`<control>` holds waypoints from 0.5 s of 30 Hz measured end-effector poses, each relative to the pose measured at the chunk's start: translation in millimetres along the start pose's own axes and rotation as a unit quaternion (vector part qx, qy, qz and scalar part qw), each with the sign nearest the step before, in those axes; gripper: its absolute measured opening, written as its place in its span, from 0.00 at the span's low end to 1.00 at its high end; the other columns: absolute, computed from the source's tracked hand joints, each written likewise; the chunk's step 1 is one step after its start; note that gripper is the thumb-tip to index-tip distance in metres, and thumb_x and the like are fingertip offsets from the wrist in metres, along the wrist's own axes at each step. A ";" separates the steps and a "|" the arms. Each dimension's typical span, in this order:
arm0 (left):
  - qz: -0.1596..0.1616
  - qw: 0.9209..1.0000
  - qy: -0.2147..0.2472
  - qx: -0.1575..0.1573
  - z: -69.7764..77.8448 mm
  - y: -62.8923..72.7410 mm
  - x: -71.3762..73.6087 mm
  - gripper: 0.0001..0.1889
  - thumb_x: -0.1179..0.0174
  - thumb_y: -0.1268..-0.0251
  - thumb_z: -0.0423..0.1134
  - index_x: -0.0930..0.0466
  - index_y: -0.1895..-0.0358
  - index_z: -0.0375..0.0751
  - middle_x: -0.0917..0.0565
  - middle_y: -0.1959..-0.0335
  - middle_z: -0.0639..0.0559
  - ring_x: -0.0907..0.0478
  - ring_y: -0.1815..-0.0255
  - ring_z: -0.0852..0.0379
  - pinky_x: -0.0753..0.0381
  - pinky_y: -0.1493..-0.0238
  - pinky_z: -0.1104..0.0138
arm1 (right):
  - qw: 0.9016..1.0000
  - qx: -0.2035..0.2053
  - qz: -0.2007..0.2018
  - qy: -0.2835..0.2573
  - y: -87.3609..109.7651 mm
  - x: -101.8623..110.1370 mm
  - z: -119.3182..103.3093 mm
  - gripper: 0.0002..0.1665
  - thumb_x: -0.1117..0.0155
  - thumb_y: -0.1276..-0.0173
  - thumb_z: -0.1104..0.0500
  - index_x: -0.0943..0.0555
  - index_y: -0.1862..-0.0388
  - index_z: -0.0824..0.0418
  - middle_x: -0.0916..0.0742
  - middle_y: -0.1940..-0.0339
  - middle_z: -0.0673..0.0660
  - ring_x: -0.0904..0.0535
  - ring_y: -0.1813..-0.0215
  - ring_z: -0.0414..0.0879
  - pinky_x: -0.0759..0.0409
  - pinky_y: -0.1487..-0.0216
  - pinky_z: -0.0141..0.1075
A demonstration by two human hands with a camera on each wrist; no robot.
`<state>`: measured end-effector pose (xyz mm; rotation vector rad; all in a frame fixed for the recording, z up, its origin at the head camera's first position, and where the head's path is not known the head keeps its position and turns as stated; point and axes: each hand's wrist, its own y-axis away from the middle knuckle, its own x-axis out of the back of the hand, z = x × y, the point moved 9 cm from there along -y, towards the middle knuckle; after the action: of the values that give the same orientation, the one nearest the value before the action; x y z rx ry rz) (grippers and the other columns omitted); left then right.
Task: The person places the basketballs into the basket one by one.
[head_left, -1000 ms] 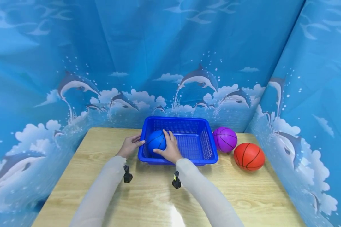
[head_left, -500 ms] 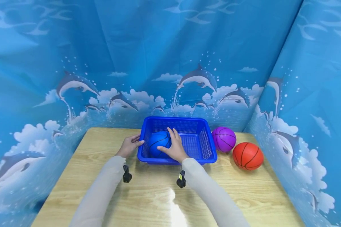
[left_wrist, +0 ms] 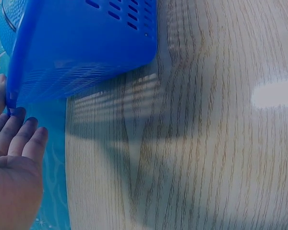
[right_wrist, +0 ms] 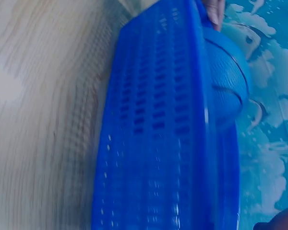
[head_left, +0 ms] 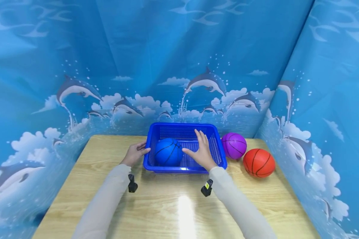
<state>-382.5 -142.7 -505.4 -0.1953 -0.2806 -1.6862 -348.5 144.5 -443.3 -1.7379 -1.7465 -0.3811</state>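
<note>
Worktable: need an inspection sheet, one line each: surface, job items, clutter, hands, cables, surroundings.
Surface: wood-grain table, bright glare near the front.
Job items: blue basket toward the table's back, blue ball inside at its left; purple ball and red ball outside, to the right.
Clutter: nothing seen.
Left hand: pinches the basket's left rim.
Right hand: over the basket, fingers spread, holding nothing.
Cables: nothing seen.
Surroundings: blue dolphin-print curtain behind and at both sides.

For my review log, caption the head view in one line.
Left hand grips basket holding blue ball; right hand hovers over basket; purple ball and red ball to its right.
</note>
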 end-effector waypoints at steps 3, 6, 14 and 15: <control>-0.001 1.000 -0.001 -0.003 -0.2 0.0 -0.2 0.29 0.42 0.31 0.36 0.38 0.30 0.30 0.31 0.34 0.32 0.32 0.33 0.39 0.29 0.35 0.54 | 1.000 -0.006 0.014 0.006 3.5 16.2 7.7 0.59 0.29 0.44 0.39 0.52 0.21 0.46 0.50 0.21 0.58 0.63 0.21 0.59 0.54 0.27 0.64; -0.003 1.000 0.000 -0.009 1.1 1.1 -0.3 0.29 0.42 0.31 0.35 0.39 0.30 0.29 0.31 0.35 0.31 0.33 0.33 0.39 0.29 0.35 0.55 | 1.000 -0.011 0.026 0.013 7.9 32.4 16.7 0.59 0.30 0.44 0.38 0.53 0.21 0.45 0.50 0.21 0.58 0.63 0.21 0.59 0.54 0.27 0.65; -0.005 1.000 0.003 -0.009 6.5 4.0 0.6 0.29 0.42 0.32 0.35 0.39 0.31 0.29 0.31 0.35 0.30 0.32 0.34 0.39 0.29 0.35 0.54 | 0.997 -0.033 0.057 0.038 21.0 76.8 46.9 0.60 0.30 0.43 0.38 0.54 0.21 0.48 0.51 0.21 0.60 0.61 0.22 0.61 0.53 0.29 0.68; -0.004 1.000 0.002 -0.011 2.1 0.9 0.7 0.30 0.42 0.32 0.36 0.39 0.30 0.29 0.30 0.35 0.31 0.32 0.34 0.40 0.28 0.35 0.54 | 0.997 -0.034 0.062 0.042 22.9 82.3 51.3 0.60 0.29 0.43 0.39 0.54 0.21 0.48 0.51 0.21 0.60 0.61 0.22 0.62 0.53 0.29 0.68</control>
<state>-381.8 -142.9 -503.2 -0.2064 -0.2597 -1.6984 -331.9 242.6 -436.7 -1.8398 -1.5752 -0.4573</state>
